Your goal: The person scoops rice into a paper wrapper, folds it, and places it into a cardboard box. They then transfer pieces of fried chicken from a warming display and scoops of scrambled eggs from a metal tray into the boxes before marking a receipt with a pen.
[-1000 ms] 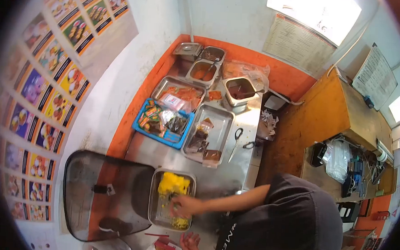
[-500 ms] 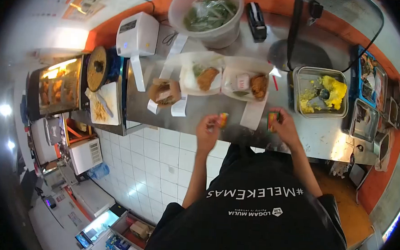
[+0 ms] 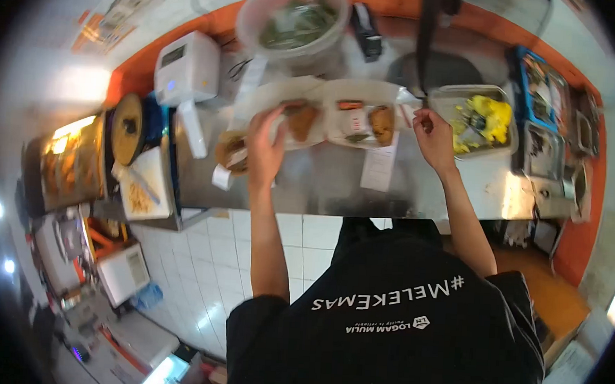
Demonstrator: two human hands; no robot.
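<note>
My left hand (image 3: 264, 148) reaches over the left open paper box (image 3: 314, 138). Its fingers look stretched, with the thumb apart, and the fingertips meet or nearly meet a small reddish sachet (image 3: 295, 104), blurred, beside a piece of fried chicken (image 3: 301, 125). Beside the right open box (image 3: 333, 132), my right hand (image 3: 435, 139) is closed in a pinch; whatever it holds is hidden. That box contains a reddish sachet (image 3: 349, 105), a white wrapped packet with red print (image 3: 355, 123) and fried chicken (image 3: 381, 125). A brown paper container (image 3: 230, 153) stands left of my left hand.
A metal tray (image 3: 487, 153) of yellow food is on the right. Behind the boxes stand a plastic tub of leaves (image 3: 294, 49), a white printer (image 3: 187, 67) and a black device (image 3: 367, 32). A paper slip (image 3: 377, 171) lies before the right box. A cutting board (image 3: 148, 184) is far left.
Both hands moved forward from the counter's front edge, the left one also leftward. The sachet from my right hand now lies in the right box; the left sachet is at the left box.
</note>
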